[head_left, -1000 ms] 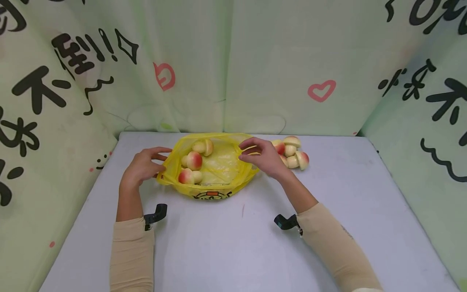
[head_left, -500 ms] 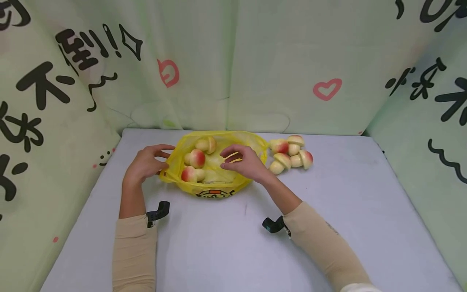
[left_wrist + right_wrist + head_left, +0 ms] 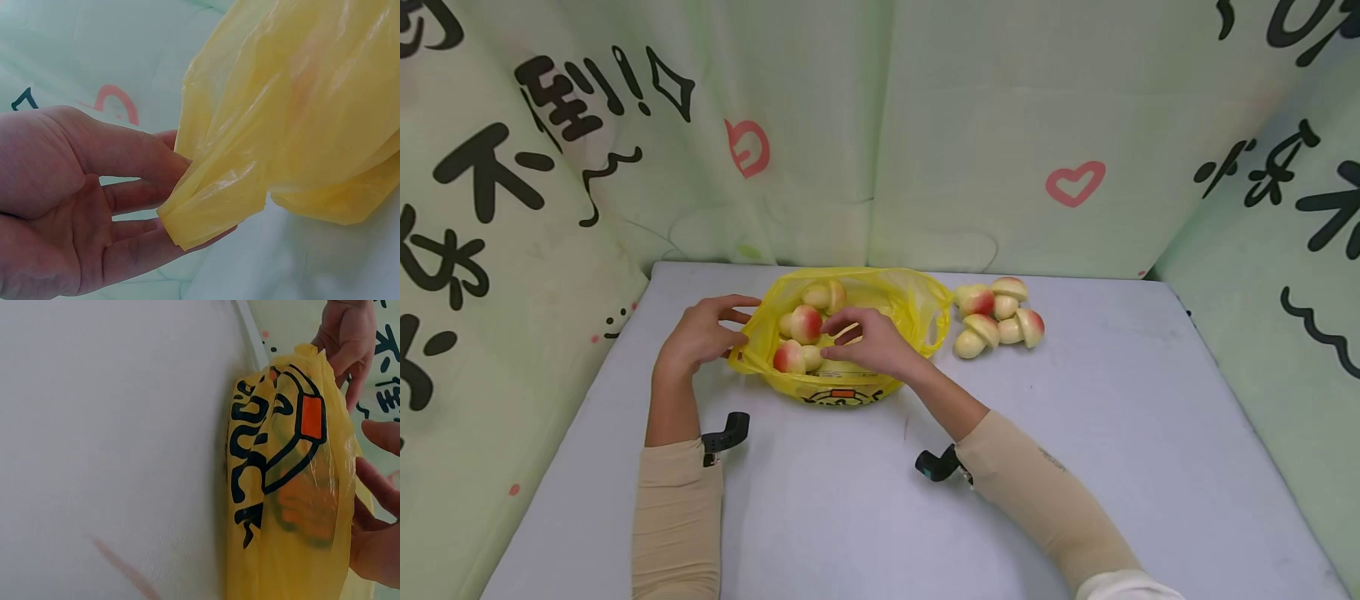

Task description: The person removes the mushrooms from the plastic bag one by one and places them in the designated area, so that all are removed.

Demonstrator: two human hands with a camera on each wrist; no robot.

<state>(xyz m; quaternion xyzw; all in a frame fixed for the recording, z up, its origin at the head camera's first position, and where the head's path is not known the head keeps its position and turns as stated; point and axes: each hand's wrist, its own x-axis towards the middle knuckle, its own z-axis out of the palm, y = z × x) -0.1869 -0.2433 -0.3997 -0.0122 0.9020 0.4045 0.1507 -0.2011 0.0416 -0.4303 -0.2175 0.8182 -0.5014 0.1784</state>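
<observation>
A yellow plastic bag (image 3: 917,321) with black print lies with its mouth wide at the back of the table. Inside, on its left side, are three toy mushrooms (image 3: 806,324) with pale stems and partly red caps. My left hand (image 3: 703,333) pinches the bag's left edge between thumb and fingers; the left wrist view shows the thumb (image 3: 137,153) against the yellow film. Over the bag's mouth, my right hand (image 3: 868,342) has its fingers bent loosely and apart, beside the mushrooms, with nothing seen between them. The right wrist view shows that hand only in part.
To the right of the bag sits a cluster of several more toy mushrooms (image 3: 979,333) on the white table (image 3: 1075,433). A pale green curtain (image 3: 962,167) with printed characters and hearts encloses the table at the back and sides.
My right hand has moved left from the bag's right rim to over the mushrooms inside, uncovering the outside cluster. The left hand stays at the bag's left edge.
</observation>
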